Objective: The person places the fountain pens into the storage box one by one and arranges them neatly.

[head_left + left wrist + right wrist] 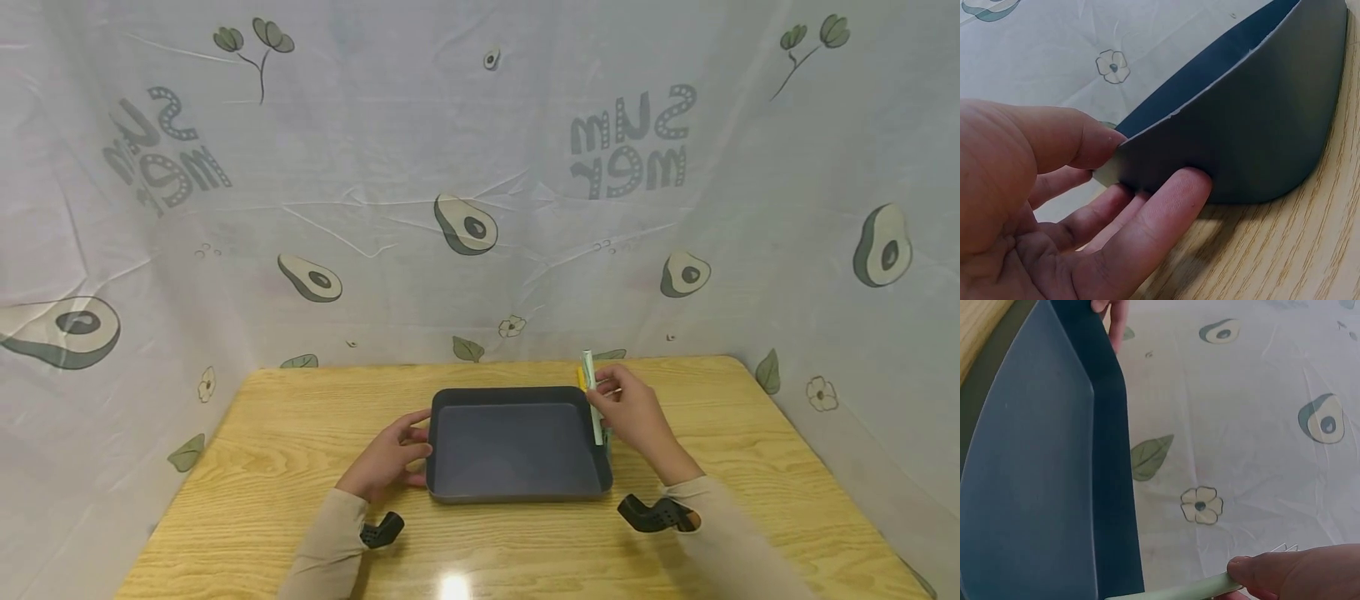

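You're likely positioning the stick (590,372) at the tray (513,454).
Right hand (632,412) pinches it; left hand (388,458), fingers loose, touches tray; next likely: align.

The dark grey rectangular tray (517,450) looks like smooth, matt plastic, its rim (1210,89) slightly rough. The slim pale-green bar (597,421) looks smooth. The yellow-brown wood-grain tabletop (315,408) shines; the white avocado-printed backdrop (397,292) is creased sheeting, the beige sleeves (326,542) matt cloth.
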Demonstrator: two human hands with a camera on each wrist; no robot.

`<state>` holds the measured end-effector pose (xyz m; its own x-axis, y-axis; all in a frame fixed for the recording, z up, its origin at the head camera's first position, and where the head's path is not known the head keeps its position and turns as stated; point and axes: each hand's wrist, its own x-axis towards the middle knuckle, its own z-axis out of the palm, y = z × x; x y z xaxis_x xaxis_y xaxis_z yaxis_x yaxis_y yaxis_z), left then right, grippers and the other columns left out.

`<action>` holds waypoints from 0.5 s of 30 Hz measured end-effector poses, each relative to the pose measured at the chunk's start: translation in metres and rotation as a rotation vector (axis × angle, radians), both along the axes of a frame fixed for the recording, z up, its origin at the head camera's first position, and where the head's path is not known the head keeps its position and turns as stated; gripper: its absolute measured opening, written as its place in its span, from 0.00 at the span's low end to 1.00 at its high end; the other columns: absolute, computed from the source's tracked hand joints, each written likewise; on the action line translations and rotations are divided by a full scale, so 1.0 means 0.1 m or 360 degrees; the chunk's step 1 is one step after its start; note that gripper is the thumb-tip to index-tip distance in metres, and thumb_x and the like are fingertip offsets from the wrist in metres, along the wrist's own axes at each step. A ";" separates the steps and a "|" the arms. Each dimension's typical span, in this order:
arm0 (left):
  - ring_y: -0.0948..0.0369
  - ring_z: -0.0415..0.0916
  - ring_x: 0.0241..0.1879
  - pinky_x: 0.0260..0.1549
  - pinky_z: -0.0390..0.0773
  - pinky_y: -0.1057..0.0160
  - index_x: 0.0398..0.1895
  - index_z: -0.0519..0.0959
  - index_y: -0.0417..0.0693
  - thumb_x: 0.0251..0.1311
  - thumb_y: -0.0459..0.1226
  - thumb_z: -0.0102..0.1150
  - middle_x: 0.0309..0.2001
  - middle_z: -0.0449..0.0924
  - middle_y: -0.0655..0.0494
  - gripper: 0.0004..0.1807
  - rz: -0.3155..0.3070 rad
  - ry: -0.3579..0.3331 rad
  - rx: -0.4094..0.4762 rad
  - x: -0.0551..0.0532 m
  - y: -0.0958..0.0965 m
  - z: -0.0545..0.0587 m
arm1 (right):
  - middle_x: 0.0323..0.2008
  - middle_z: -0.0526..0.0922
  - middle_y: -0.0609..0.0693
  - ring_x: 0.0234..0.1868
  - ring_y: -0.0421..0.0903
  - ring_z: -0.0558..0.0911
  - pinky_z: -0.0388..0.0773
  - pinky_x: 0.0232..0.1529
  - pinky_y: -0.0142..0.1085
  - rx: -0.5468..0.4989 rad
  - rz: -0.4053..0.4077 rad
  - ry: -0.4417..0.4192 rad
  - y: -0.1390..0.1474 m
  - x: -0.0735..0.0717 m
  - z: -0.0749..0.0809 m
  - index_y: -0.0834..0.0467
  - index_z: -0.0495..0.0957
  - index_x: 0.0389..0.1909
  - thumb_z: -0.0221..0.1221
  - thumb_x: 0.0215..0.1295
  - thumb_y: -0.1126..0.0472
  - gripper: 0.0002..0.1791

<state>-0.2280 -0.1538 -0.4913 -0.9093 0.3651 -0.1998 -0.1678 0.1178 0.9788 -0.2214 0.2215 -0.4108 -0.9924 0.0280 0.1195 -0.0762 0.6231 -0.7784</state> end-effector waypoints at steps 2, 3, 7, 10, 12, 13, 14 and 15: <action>0.48 0.75 0.48 0.29 0.83 0.49 0.73 0.56 0.53 0.63 0.31 0.54 0.60 0.64 0.36 0.35 -0.0002 -0.0004 0.0002 0.00 0.01 0.00 | 0.42 0.75 0.56 0.38 0.49 0.79 0.83 0.30 0.40 -0.0022 0.0006 -0.0005 -0.04 0.00 0.00 0.59 0.71 0.52 0.59 0.65 0.60 0.16; 0.48 0.74 0.48 0.29 0.83 0.49 0.73 0.56 0.53 0.63 0.31 0.55 0.60 0.64 0.37 0.35 0.0000 -0.0005 0.0004 0.00 0.01 0.00 | 0.42 0.75 0.56 0.38 0.49 0.79 0.82 0.30 0.39 -0.0029 0.0010 -0.0006 -0.05 0.00 -0.01 0.59 0.71 0.52 0.59 0.65 0.60 0.16; 0.47 0.74 0.49 0.30 0.83 0.49 0.73 0.56 0.53 0.63 0.31 0.55 0.59 0.64 0.36 0.35 -0.0010 0.0007 0.0009 0.00 0.02 0.01 | 0.42 0.74 0.57 0.38 0.49 0.80 0.83 0.30 0.38 -0.0070 0.0024 -0.0011 -0.12 0.00 -0.01 0.60 0.71 0.53 0.59 0.65 0.61 0.17; 0.47 0.74 0.49 0.30 0.83 0.49 0.72 0.56 0.53 0.63 0.31 0.55 0.59 0.64 0.36 0.35 -0.0010 0.0009 0.0008 0.01 0.03 0.02 | 0.42 0.74 0.57 0.38 0.50 0.80 0.83 0.31 0.40 -0.0099 0.0033 -0.0023 -0.18 0.00 -0.03 0.60 0.71 0.54 0.59 0.65 0.61 0.18; 0.48 0.74 0.49 0.31 0.83 0.49 0.72 0.56 0.53 0.63 0.30 0.54 0.59 0.64 0.36 0.35 -0.0006 0.0006 0.0005 0.01 0.02 0.01 | 0.42 0.75 0.57 0.38 0.50 0.80 0.83 0.31 0.40 -0.0101 0.0040 -0.0026 -0.22 0.00 -0.04 0.60 0.70 0.55 0.59 0.65 0.61 0.19; 0.48 0.74 0.49 0.31 0.83 0.49 0.72 0.56 0.52 0.63 0.30 0.54 0.60 0.64 0.36 0.35 -0.0004 0.0005 0.0004 0.01 0.02 0.01 | 0.42 0.75 0.57 0.38 0.50 0.80 0.83 0.31 0.40 -0.0110 0.0052 -0.0022 -0.24 0.00 -0.05 0.60 0.70 0.55 0.59 0.65 0.61 0.19; 0.48 0.74 0.49 0.31 0.83 0.49 0.72 0.56 0.52 0.63 0.30 0.54 0.60 0.64 0.36 0.35 -0.0001 0.0004 0.0003 0.01 0.01 0.01 | 0.42 0.75 0.57 0.37 0.49 0.80 0.83 0.30 0.39 -0.0116 0.0055 -0.0022 -0.26 0.00 -0.06 0.60 0.70 0.55 0.59 0.65 0.62 0.19; 0.48 0.74 0.49 0.31 0.83 0.49 0.72 0.56 0.52 0.63 0.30 0.54 0.60 0.64 0.37 0.35 -0.0002 0.0003 0.0002 0.02 0.01 0.01 | 0.42 0.75 0.57 0.37 0.49 0.80 0.83 0.29 0.38 -0.0130 0.0061 -0.0025 -0.28 0.00 -0.07 0.60 0.69 0.56 0.59 0.65 0.62 0.20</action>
<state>-0.2264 -0.1528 -0.4907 -0.9093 0.3663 -0.1976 -0.1657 0.1170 0.9792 -0.2216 0.1931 -0.4173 -0.9947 -0.0008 0.1029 -0.0861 0.5543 -0.8279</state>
